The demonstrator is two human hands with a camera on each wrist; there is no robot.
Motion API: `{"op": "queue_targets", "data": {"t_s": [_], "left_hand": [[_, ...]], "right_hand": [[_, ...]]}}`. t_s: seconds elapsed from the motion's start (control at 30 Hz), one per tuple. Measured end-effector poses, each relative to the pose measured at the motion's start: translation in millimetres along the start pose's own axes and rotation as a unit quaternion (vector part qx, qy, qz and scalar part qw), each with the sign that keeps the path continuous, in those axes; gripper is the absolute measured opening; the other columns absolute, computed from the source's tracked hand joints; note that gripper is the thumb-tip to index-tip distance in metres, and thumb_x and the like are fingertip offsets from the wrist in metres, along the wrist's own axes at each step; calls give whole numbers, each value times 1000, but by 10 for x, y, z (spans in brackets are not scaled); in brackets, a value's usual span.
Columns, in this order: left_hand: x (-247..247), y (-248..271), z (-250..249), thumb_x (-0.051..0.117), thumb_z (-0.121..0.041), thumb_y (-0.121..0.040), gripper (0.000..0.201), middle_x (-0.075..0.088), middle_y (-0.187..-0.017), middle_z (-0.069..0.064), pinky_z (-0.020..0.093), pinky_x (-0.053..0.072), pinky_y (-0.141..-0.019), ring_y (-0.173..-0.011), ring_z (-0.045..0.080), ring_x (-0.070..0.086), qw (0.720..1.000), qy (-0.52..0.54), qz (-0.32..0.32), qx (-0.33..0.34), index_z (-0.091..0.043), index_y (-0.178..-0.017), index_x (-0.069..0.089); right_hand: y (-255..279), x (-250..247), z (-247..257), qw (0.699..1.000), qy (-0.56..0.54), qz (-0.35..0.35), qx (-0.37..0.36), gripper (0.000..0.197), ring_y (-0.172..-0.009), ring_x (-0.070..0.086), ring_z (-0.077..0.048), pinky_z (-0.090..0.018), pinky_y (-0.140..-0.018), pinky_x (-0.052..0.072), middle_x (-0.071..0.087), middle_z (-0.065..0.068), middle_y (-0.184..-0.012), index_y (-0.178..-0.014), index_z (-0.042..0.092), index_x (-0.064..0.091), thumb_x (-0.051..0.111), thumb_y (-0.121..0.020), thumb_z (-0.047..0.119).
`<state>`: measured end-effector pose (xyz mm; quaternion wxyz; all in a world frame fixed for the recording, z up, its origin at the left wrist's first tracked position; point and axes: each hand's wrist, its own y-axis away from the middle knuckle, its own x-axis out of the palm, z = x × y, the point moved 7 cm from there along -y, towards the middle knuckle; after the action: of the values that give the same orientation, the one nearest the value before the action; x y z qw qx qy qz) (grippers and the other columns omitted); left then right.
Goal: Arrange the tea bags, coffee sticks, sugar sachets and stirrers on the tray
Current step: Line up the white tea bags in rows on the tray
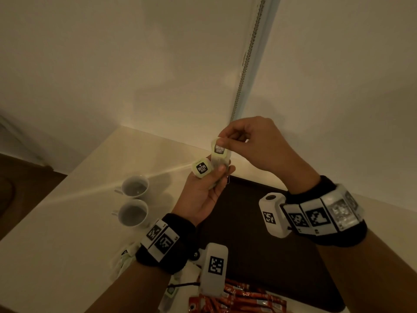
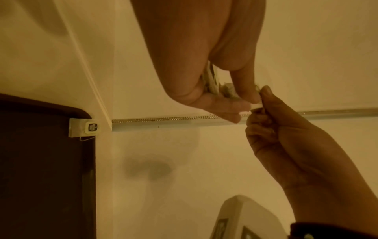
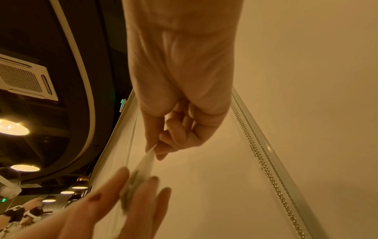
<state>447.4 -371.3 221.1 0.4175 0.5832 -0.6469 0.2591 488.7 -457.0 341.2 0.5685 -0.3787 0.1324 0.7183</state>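
Note:
My left hand [image 1: 208, 181] is raised palm up above the far left corner of the dark tray [image 1: 259, 233] and grips a small bunch of tea bags [image 1: 203, 169] with pale green tags. My right hand [image 1: 234, 136] pinches the top of one tea bag [image 1: 220, 150] in that bunch between thumb and forefinger. The left wrist view shows one tea bag [image 2: 84, 128] lying at the tray's [image 2: 40, 161] far corner, its tag over the rim. Red coffee sticks [image 1: 243, 299] lie at the tray's near edge. In the right wrist view the pinched tea bag [image 3: 146, 163] stretches between both hands.
Two white cups [image 1: 134, 199] stand on the cream table [image 1: 67, 222] left of the tray. More tea bags [image 1: 125, 258] lie under my left wrist. A wall with a beaded metal chain [image 1: 246, 59] rises right behind the table.

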Motion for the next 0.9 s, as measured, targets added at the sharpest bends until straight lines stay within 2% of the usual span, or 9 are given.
{"op": "queue_targets", "data": {"t_s": [0.17, 0.3, 0.43, 0.47, 0.53, 0.6, 0.67, 0.8, 0.9], "left_hand": [[17, -14, 27, 61, -11, -76, 32, 72, -88, 5, 12, 52, -51, -81, 13, 71, 1000, 18, -7, -11, -6, -108, 59], [-26, -15, 10, 59, -13, -78, 23, 71, -77, 5, 11, 51, -48, -81, 12, 71, 1000, 3, -7, -6, -8, -100, 61], [-96, -15, -42, 59, -18, -79, 42, 72, -106, 5, 14, 54, -56, -99, 17, 68, 1000, -25, -10, 7, -11, -120, 57], [-118, -21, -44, 61, -17, -78, 44, 71, -108, 4, 15, 54, -57, -99, 17, 68, 999, -40, -15, 9, -12, -122, 57], [-154, -39, -29, 63, -16, -77, 37, 73, -102, 4, 15, 54, -58, -93, 16, 70, 997, -73, -24, 12, -13, -114, 60], [-167, -51, -18, 64, -15, -76, 26, 73, -92, 3, 16, 54, -59, -83, 13, 71, 995, -94, -28, 17, -13, -102, 62], [-169, -54, -6, 63, -16, -75, 24, 73, -87, 1, 15, 54, -58, -78, 12, 71, 994, -102, -31, 19, -14, -98, 62], [-305, -87, 15, 64, -19, -76, 26, 73, -95, 6, 18, 55, -62, -83, 16, 71, 991, -115, -65, 15, -11, -101, 63], [-532, -101, -18, 61, -33, -81, 39, 72, -102, 13, 23, 58, -67, -94, 24, 70, 989, -72, -130, -4, -6, -109, 60]], "right_hand": [[-4, 39, -39, 1000, 5, 7, 11, 8, -51, 52, 5, -6, -52, 39, 59, 11, -61, -85, 18, 74, 72, -81, 24], [-9, 25, -103, 1000, 3, 9, 19, 7, -51, 53, 5, -6, -52, 38, 60, 12, -60, -79, 19, 73, 74, -79, 26], [-3, -12, -177, 997, -59, 35, 28, 6, -58, 57, -2, -11, -53, 43, 67, 3, -72, -82, 17, 72, 72, -80, 23], [0, -18, -200, 995, -87, 42, 34, 5, -59, 58, -5, -13, -52, 44, 68, 0, -73, -83, 15, 72, 72, -81, 19], [4, -19, -242, 991, -115, 51, 41, 5, -60, 59, -8, -15, -52, 45, 67, -2, -71, -85, 13, 71, 71, -81, 16], [7, 4, -266, 990, -119, 58, 42, 7, -58, 59, -7, -16, -53, 46, 66, 0, -68, -86, 11, 71, 71, -81, 15], [8, 24, -271, 990, -121, 64, 39, 9, -56, 58, -5, -15, -53, 46, 66, 0, -68, -87, 9, 71, 70, -81, 15], [-8, 10, -368, 991, -114, 51, 41, 5, -54, 57, -3, -15, -53, 47, 66, -3, -70, -85, 11, 70, 70, -81, 14], [-16, 108, -682, 993, -90, 53, 63, 2, -53, 56, 0, -13, -54, 47, 67, 0, -71, -83, 15, 70, 70, -81, 14]]}}
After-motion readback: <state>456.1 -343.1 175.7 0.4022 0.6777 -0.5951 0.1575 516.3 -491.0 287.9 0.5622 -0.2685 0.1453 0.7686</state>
